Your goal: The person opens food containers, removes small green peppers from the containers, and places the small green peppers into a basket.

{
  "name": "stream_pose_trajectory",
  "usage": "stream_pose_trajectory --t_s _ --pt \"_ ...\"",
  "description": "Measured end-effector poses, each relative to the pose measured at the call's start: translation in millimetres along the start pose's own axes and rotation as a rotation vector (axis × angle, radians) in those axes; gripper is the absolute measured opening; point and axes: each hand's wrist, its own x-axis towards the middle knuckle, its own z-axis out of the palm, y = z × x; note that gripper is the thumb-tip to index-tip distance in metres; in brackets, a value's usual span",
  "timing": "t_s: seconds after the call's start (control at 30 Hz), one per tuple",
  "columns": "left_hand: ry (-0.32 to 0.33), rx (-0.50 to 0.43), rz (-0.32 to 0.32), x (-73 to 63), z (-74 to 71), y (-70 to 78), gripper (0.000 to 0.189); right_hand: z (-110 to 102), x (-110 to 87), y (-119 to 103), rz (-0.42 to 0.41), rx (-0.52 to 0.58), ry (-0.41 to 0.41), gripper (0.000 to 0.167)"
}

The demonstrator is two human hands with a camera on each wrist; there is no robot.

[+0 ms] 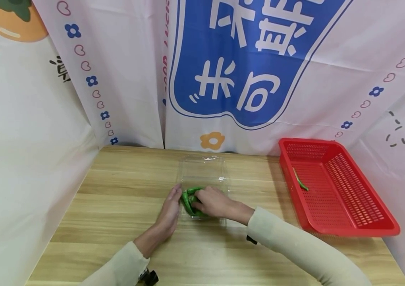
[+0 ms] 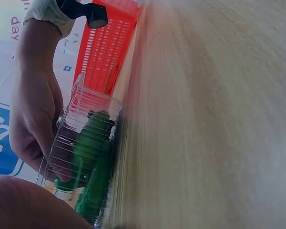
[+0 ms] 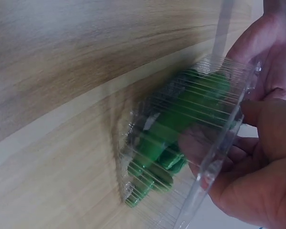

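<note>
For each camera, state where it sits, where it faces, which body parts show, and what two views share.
Head: worn on the head, facing forward and down at the table, clear box and red basket; left hand, right hand and both sleeves show.
Left wrist: worn there, facing the box's side, basket beyond; both hands and the right sleeve show.
Right wrist: worn there, facing the box; right hand close, left hand beyond.
Shared: both wrist views show green peppers through the clear box.

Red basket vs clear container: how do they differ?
Colour: the basket is red, the container transparent.
Size: the basket is larger, the container smaller.
Contents: the basket shows one thin green pepper, the container several peppers.
Shared: both hold something green.
</note>
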Motion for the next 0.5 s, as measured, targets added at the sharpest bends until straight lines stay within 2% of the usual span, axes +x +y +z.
stream_pose_trajectory --t_s 0.5 --pt "-0.013 0.035 0.026 0.0 -1.0 -0.2 0.06 -18 -4.2 -1 -0.055 0.132 0.039 0.032"
